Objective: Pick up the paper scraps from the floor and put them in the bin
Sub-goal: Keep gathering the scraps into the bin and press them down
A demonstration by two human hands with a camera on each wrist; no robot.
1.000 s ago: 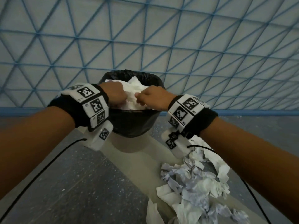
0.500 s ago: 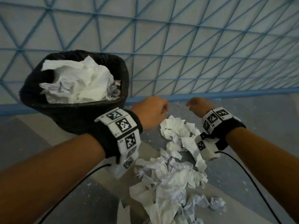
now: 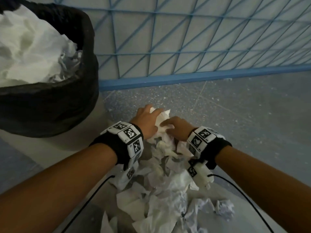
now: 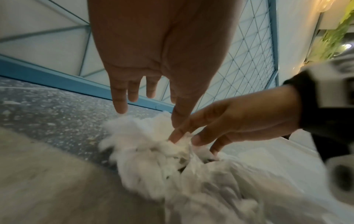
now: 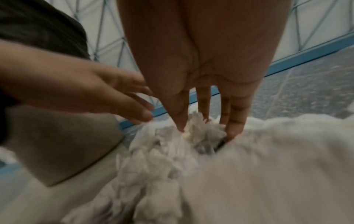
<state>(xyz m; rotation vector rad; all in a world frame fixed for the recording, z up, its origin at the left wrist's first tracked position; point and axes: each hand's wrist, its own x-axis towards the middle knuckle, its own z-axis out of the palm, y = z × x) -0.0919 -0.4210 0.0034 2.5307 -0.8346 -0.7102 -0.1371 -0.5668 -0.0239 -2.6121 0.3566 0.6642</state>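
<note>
Bin [image 3: 50, 105] cut off at left; paper scraps [image 5: 268, 174] blurred

Crumpled white paper scraps [image 3: 161, 195] look matt and creased. The black plastic bin liner [image 3: 55, 105] is faintly glossy and wrinkled. The grey speckled floor [image 3: 244, 115] looks rough.

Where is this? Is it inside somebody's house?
Probably not a home: it looks like a public corridor or lobby, though I can't be sure. There is a speckled stone floor, a blue metal grid fence, and a bin lined with a black bag.
</note>
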